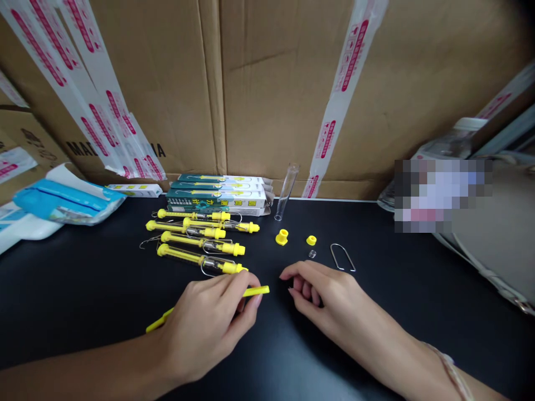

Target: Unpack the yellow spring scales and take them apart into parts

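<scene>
My left hand (213, 323) pinches a thin yellow plastic strip (257, 291), whose other end shows beyond the wrist side. To its right, my right hand (324, 292) hovers low over the black table with thumb and fingertips apart and nothing between them. Beyond the hands lie a yellow flanged cap (282, 237), a small yellow ring (311, 240), a tiny spring (312, 254) and a bent wire loop (343, 257). A clear tube (287, 192) stands behind them. Several assembled yellow spring scales (200, 256) with wire hooks lie left of these parts.
Stacked small printed boxes (219, 195) sit at the back against a large cardboard box (259, 100). A blue-and-white packet (71, 195) is at the left. At the right are a clear plastic bottle (449, 146) and a beige bag (497, 223). The black table (104, 289) extends beneath.
</scene>
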`<state>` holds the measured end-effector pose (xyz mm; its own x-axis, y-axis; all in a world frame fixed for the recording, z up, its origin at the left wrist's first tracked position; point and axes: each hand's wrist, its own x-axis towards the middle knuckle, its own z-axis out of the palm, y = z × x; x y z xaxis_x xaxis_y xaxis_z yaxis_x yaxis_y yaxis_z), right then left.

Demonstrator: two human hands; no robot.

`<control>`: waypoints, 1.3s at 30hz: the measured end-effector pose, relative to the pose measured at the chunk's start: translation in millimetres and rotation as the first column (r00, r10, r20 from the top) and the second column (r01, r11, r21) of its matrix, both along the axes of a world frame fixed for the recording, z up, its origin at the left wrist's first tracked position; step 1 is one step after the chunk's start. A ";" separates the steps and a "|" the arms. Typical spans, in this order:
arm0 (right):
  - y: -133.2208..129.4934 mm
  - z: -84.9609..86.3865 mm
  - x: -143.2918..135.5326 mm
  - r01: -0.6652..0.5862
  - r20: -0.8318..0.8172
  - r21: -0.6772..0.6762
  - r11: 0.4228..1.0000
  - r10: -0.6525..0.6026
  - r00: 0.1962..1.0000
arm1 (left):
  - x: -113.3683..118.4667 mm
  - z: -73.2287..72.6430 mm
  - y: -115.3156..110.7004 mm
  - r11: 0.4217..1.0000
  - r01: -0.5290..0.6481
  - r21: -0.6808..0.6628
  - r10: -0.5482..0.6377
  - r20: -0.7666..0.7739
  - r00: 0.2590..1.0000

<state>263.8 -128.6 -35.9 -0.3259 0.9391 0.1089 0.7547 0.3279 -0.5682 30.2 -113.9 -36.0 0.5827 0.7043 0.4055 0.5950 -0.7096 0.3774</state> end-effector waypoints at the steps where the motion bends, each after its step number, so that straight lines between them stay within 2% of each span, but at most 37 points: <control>1: 1.3 -1.5 0.6 0.020 -0.004 0.024 1.000 -0.020 1.000 | 0.3 0.1 -0.1 1.000 0.001 0.025 -0.001 0.005 1.000; 5: 9.8 -8.5 7.1 0.093 -0.033 0.089 0.992 -0.091 0.995 | 1.7 1.8 -0.5 0.996 0.016 0.090 -0.016 -0.003 1.000; 10: 16.3 -15.1 15.4 0.140 0.004 0.102 0.985 -0.141 0.990 | 1.8 3.4 0.0 0.996 0.016 0.090 -0.016 -0.008 1.000; 17: 15.9 -14.9 14.7 0.039 -0.030 0.059 0.997 -0.037 0.999 | 0.9 3.3 -0.6 0.999 0.010 0.049 -0.009 -0.020 1.000; 23: 20.8 -9.1 3.8 0.060 -0.032 0.051 0.997 -0.058 0.998 | 0.0 -0.6 -1.4 0.998 0.038 0.054 -0.037 -0.020 0.999; 28: 21.4 -13.6 -5.7 0.014 -0.041 0.101 0.995 -0.010 0.999 | 0.8 -5.4 -0.9 0.989 0.077 0.125 -0.070 -0.059 0.996; 32: 18.4 -16.1 -10.2 0.048 -0.033 0.101 0.994 -0.045 0.998 | 2.8 -2.9 -0.4 0.977 0.110 0.184 -0.084 -0.145 0.986; 36: 10.9 -10.5 -14.9 0.112 -0.172 0.159 0.981 -0.085 0.981 | 2.9 0.2 -0.1 0.975 0.130 0.180 -0.097 -0.184 0.978; 39: 3.0 -3.5 -19.4 0.104 -0.297 0.186 0.977 -0.045 0.954 | 0.9 -2.1 0.1 0.978 0.125 0.167 -0.094 -0.187 0.978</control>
<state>244.4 -125.6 -39.4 -0.1824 0.9096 0.3732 0.5935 0.4045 -0.6958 31.1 -113.9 -38.1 0.7259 0.5587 0.4012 0.5560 -0.8200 0.1359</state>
